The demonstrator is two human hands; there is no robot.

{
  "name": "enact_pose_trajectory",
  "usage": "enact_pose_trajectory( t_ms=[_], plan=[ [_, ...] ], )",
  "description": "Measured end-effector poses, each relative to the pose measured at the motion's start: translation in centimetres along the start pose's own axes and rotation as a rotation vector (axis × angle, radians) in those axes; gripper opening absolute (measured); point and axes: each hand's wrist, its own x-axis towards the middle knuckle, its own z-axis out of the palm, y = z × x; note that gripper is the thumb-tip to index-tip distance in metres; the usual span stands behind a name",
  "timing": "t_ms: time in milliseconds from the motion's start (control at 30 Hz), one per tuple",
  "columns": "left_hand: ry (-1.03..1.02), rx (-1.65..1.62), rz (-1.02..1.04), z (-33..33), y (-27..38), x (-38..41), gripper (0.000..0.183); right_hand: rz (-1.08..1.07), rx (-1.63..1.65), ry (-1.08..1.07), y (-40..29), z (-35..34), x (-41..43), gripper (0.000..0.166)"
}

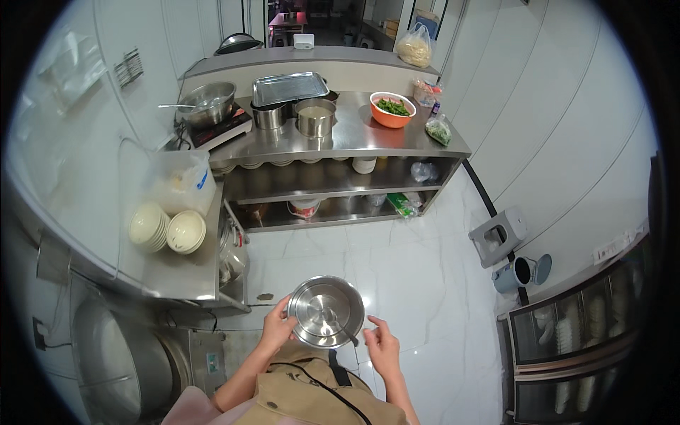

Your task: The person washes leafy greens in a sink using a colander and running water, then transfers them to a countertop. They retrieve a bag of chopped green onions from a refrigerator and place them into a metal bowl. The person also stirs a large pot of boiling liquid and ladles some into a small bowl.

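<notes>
My left hand (279, 326) grips the left rim of a round stainless steel bowl (304, 338), held in front of my apron (305, 396) above the floor. Inside the bowl a metal spoon (346, 334) leans with its handle over the lower right rim. Liquid may lie in the bowl, but reflections make this hard to tell. Just off the bowl's right side is my right hand (381, 345), fingers apart and holding nothing.
Ahead, a steel counter (356, 141) bears pots (316, 125), a tray (291, 88), an orange basin of greens (391, 118) and an induction cooker (223, 130). Stacked bowls (186, 232) stand on the left side table (180, 276). At right are a grey stool (496, 236), a bin (512, 276) and a glass-doored cabinet (574, 324).
</notes>
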Motion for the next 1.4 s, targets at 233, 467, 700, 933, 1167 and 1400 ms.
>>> enact_pose_trajectory(
  t_ms=[233,467,700,933,1167,1400],
  plan=[
    [-0.108,0.131,0.014,5.9,10.4,16.9,0.056,0.196,0.060,0.235,3.4,-4.1,13.7,0.019],
    [-0.038,0.057,0.051,13.6,15.3,35.3,0.055,0.352,-0.105,0.152,8.9,-7.9,29.8,0.030],
    [0.118,-0.111,0.029,19.2,19.1,49.5,0.059,-0.037,-0.380,0.034,7.6,-13.0,54.8,0.030],
    [0.251,-0.117,0.013,22.7,21.3,59.3,0.057,-0.294,-0.265,-0.074,6.2,-11.6,75.2,0.016],
    [0.280,-0.215,0.029,21.9,23.7,68.1,0.054,0.145,0.291,0.078,12.7,-5.9,88.6,0.066],
    [0.306,-0.061,0.008,22.4,26.9,75.1,0.044,-0.230,-0.178,0.055,6.7,-8.1,94.4,0.064]
  ],
)
